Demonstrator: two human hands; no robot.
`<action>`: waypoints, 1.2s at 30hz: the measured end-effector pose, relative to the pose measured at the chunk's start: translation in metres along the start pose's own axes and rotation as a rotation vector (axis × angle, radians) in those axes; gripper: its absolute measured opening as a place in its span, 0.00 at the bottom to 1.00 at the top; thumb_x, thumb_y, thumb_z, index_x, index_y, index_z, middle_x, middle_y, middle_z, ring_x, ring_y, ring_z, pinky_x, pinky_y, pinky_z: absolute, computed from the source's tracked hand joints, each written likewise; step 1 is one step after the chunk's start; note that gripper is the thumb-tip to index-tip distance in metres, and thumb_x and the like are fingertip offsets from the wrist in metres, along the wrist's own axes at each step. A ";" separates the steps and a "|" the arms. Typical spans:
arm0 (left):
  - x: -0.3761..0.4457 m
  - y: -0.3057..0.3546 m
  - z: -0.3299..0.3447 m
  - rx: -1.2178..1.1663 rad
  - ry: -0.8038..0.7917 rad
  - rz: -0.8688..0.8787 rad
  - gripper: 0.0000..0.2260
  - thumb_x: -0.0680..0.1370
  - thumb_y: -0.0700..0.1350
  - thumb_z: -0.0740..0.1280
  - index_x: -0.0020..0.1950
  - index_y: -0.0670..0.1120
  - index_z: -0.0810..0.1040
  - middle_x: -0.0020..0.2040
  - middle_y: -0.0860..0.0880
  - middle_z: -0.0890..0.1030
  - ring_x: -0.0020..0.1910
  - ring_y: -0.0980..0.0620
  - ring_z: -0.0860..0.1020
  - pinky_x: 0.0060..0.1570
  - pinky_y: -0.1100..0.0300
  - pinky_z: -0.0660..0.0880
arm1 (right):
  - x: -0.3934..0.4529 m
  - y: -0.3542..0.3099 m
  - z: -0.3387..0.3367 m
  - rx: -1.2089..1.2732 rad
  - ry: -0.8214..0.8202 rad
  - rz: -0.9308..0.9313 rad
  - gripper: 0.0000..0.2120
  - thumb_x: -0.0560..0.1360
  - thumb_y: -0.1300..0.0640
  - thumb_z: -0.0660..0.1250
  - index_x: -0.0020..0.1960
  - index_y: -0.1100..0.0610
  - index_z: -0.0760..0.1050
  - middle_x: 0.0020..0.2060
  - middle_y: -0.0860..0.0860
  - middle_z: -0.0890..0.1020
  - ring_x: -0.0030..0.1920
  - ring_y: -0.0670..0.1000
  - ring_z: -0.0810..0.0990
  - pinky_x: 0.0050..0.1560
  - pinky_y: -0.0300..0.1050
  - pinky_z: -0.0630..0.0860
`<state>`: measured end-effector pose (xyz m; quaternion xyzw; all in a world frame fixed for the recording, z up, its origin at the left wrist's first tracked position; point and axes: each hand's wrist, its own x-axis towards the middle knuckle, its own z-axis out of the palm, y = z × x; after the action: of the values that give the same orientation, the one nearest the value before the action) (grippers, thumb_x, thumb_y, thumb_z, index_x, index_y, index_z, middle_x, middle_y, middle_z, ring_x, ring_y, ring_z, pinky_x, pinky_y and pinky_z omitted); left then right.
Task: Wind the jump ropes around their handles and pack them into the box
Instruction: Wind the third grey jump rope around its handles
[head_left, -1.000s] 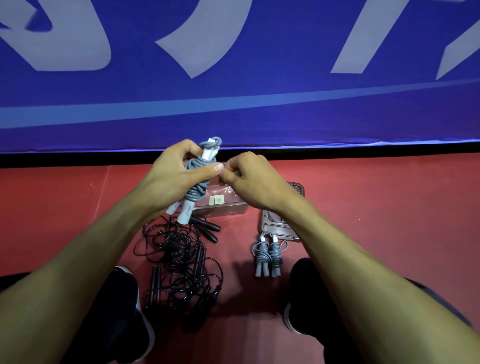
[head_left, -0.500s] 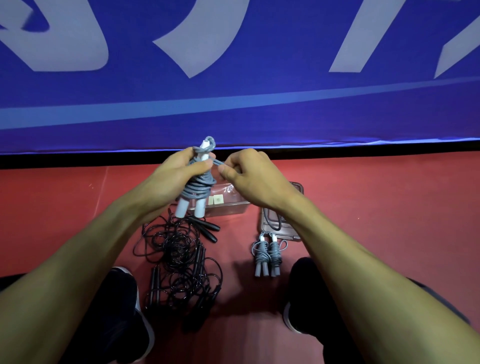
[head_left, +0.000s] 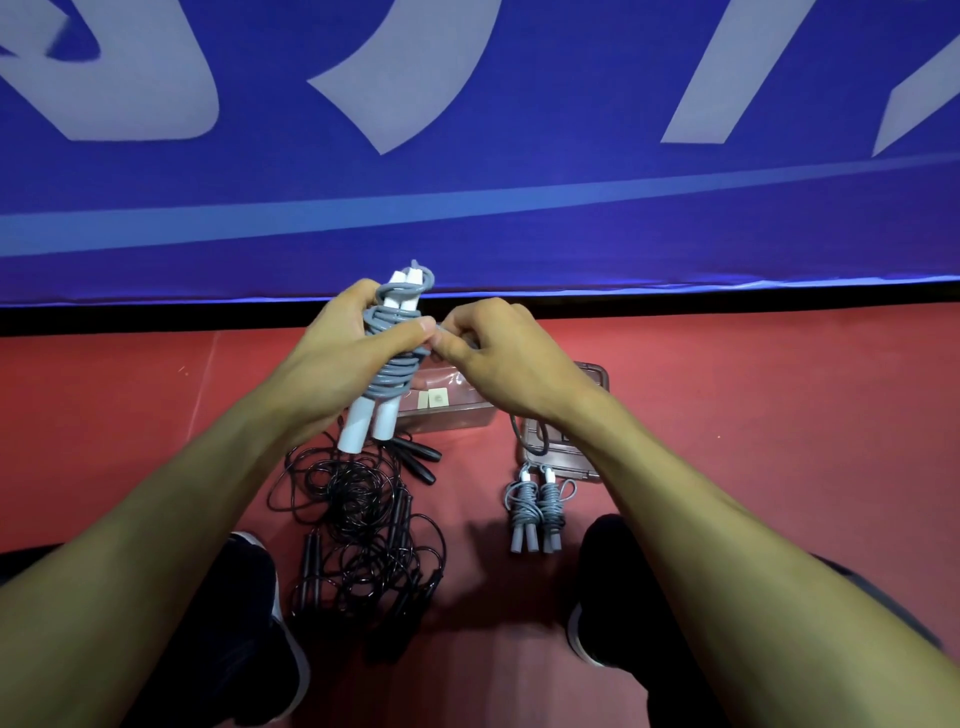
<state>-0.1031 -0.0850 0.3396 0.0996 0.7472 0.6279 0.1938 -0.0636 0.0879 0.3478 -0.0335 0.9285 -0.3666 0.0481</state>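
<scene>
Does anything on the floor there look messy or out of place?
Yes: the black jump ropes lie in a tangled heap between the person's feet, unwound, while the grey rope bundle beside them is neatly wrapped around its handles.

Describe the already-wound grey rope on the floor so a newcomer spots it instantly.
On the red floor, between the person's two dark shoes, look just below the flat lid. The wound grey rope lies there, coiled tight round its grey handles. Unlike the loose black ropes to its left, it is bundled, and no hand holds it.
</scene>
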 end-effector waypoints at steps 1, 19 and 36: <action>0.000 0.000 0.000 0.023 0.010 0.012 0.24 0.71 0.52 0.77 0.60 0.43 0.76 0.48 0.42 0.83 0.46 0.48 0.84 0.52 0.48 0.82 | 0.000 0.000 0.000 -0.003 0.001 0.000 0.18 0.83 0.50 0.64 0.39 0.60 0.76 0.27 0.47 0.72 0.31 0.46 0.70 0.32 0.42 0.64; 0.003 -0.006 0.000 0.021 -0.119 0.035 0.21 0.70 0.51 0.79 0.57 0.46 0.77 0.48 0.53 0.84 0.48 0.57 0.82 0.51 0.63 0.78 | 0.001 0.002 0.002 -0.053 0.019 0.007 0.15 0.82 0.53 0.63 0.42 0.60 0.77 0.33 0.53 0.78 0.37 0.55 0.75 0.37 0.50 0.69; 0.000 -0.004 0.006 0.181 -0.103 0.029 0.21 0.69 0.59 0.77 0.57 0.49 0.82 0.51 0.47 0.86 0.51 0.47 0.84 0.57 0.47 0.80 | 0.000 0.002 0.007 -0.076 -0.027 -0.019 0.15 0.81 0.59 0.61 0.35 0.58 0.71 0.28 0.50 0.73 0.31 0.52 0.70 0.31 0.48 0.63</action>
<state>-0.1003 -0.0800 0.3350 0.1599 0.7884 0.5546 0.2131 -0.0629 0.0845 0.3413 -0.0491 0.9407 -0.3310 0.0559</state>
